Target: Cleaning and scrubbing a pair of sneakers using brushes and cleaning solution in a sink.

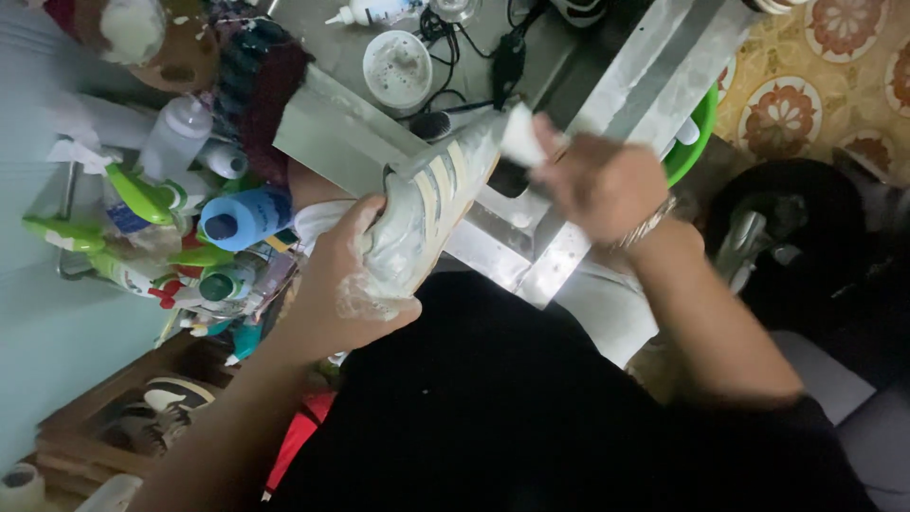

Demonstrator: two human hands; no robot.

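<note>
Head view is showing the left hand (pixel 349 284) clamping a soapy pale sneaker (pixel 431 209) above the bench (pixel 351 142), long axis running toward the right hand (pixel 597 180), closing on a white brush (pixel 523 135) at the toe

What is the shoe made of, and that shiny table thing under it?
The shoe looks like smooth leather or a plastic look-alike, pale with tan stripes and smeared with white foam. The table looks like bare metal, probably steel: grey, with dull streaky reflections and sharp straight edges.
</note>
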